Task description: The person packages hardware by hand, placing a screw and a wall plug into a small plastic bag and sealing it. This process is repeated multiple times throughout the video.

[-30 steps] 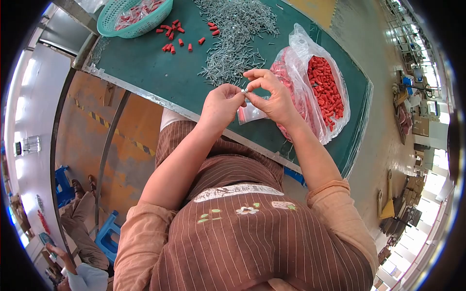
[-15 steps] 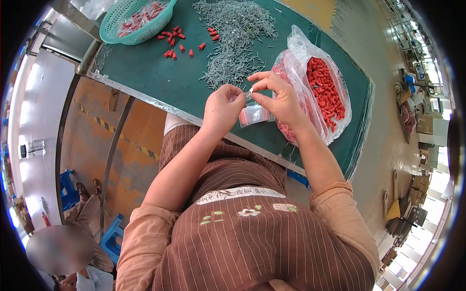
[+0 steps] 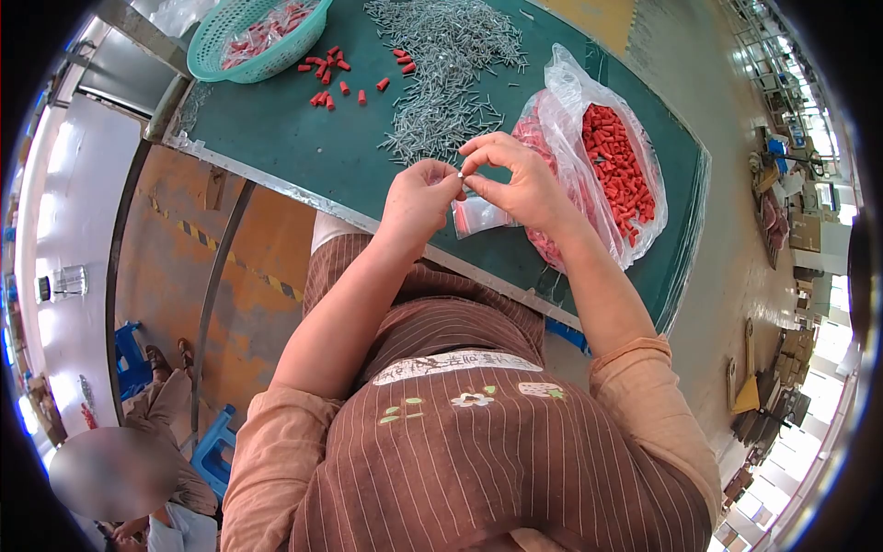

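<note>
Head view has the right hand pinching a tiny metal piece beside the closed left hand, near the loose screws; looks light, hard, kinda slippery, so I'd grip its sides

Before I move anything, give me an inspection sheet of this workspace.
Surface: green tabletop, clear film along its right edge.
Job's things: small pale piece at the fingertips; grey metal pins heaped ahead; large plastic bag of red caps, open; small clear bag by the right hand.
Clutter: loose red pieces beside teal basket, which holds bagged red pieces.
Hands: right hand pinches the pale piece; left hand pinched close beside, its hold unclear.
Cables: nothing seen.
Surroundings: another person and blue stool, lower left; striped floor tape.
</note>
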Motion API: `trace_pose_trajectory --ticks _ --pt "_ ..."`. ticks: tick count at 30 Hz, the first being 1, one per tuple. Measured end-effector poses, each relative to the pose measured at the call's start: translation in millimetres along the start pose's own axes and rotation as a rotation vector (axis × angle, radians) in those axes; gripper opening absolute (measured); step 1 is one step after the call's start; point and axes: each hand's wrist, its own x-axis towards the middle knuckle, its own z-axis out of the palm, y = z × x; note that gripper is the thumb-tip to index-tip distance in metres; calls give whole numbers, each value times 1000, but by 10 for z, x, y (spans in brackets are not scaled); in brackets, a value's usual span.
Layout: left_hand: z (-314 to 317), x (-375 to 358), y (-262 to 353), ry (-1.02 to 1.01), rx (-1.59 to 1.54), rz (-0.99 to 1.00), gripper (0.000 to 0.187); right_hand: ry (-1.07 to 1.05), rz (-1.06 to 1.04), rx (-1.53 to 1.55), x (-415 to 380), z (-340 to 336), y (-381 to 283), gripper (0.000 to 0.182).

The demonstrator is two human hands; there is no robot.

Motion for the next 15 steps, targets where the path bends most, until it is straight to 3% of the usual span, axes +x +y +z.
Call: trace_pose_trajectory --ticks 6,12,15 --pt "-13 -19 60 10 -3 1 10 14 133 155 -19 -89 26 21" --pt "-180 84 68 -186 -393 -198 13 -62 361 491 -95 11 227 20" --pt "-201 95 69 -195 -426 -225 12 -67 427 536 -142 1 224 18"
